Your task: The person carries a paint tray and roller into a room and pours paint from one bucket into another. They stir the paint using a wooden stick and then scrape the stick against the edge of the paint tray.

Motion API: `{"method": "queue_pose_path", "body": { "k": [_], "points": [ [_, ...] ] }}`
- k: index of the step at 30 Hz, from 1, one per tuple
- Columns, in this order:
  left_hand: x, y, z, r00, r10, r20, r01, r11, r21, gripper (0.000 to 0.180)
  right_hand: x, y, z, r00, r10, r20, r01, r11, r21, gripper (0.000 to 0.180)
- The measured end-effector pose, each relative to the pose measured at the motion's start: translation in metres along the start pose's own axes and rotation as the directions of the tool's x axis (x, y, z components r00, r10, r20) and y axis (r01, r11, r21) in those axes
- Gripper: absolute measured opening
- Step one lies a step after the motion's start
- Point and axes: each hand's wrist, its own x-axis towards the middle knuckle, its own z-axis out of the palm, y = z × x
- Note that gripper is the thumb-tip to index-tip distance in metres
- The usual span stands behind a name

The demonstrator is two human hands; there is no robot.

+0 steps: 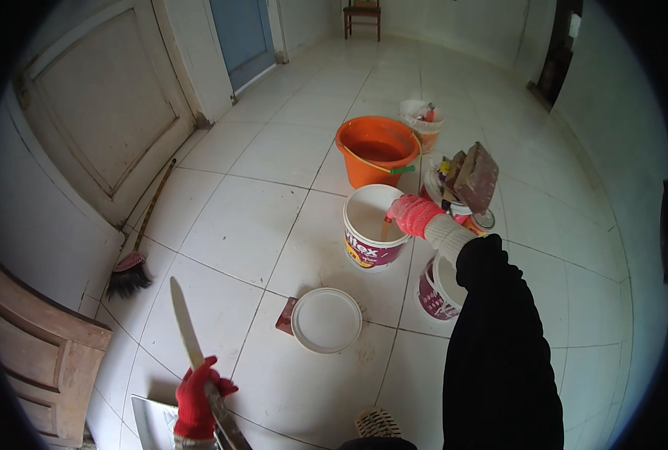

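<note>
- White paint bucket (371,225): open, upright on the tiled floor (259,217) near the middle of the view, with a printed band around its lower wall; pale contents show inside.
- Right hand (412,214): in a red glove with a white cuff, reaching over the bucket's right rim; fingers closed around a thin stick-like handle (386,229) that dips into the bucket. What the handle belongs to cannot be told.
- Left hand (197,401): red-gloved, low at the left of the view, fingers wrapped tight around the base of a long flat metal blade (186,322) that points up and away over the floor.
- Flat metal plate (150,420): lying just beside the left hand, at the bottom edge.
- White round lid (326,320): flat on the floor in front of the bucket, apart from it, partly covering a small reddish-brown square piece (286,315).
- Second small bucket (437,292): white inside, dark red band, just right of the first, partly hidden by the black sleeve (499,345).
- Orange bucket (376,150): behind the white one, very near it.
- Pale bucket with tools (422,120): further back to the right.
- Brown trowel-like board (475,178): atop clutter right of the orange bucket.
- Broom (135,259): leaning by the white door (101,105) at left.
- Wooden chair (362,16): far end of the room.
</note>
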Motion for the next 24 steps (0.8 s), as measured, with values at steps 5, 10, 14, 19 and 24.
{"method": "queue_pose_path", "body": {
  "k": [5, 10, 14, 19, 24],
  "points": [
    [-0.017, -0.013, 0.011, 0.994, -0.036, -0.106, 0.049, 0.991, 0.124, 0.043, 0.040, 0.005, 0.034, 0.987, -0.143, 0.077, 0.162, 0.897, -0.411, 0.019],
    [-0.019, -0.024, 0.016, 0.984, -0.053, -0.171, 0.065, 0.995, 0.071, 0.040, 0.057, 0.004, 0.058, 0.969, -0.235, -0.083, 0.141, 0.792, -0.594, 0.014],
    [-0.013, -0.022, 0.029, 0.982, -0.078, -0.172, 0.089, 0.994, 0.057, 0.042, 0.053, 0.006, 0.050, 0.897, -0.432, -0.096, 0.270, 0.706, -0.655, 0.017],
    [-0.014, -0.014, 0.048, 0.976, -0.106, -0.190, 0.127, 0.987, 0.097, 0.043, 0.053, -0.004, -0.003, 0.967, -0.101, 0.233, 0.140, 0.977, -0.161, 0.017],
    [-0.014, -0.017, 0.049, 0.977, -0.115, -0.181, 0.134, 0.986, 0.098, 0.043, 0.017, 0.016, -0.021, 0.993, -0.092, -0.067, 0.083, 0.988, -0.134, 0.015]
  ]
}}
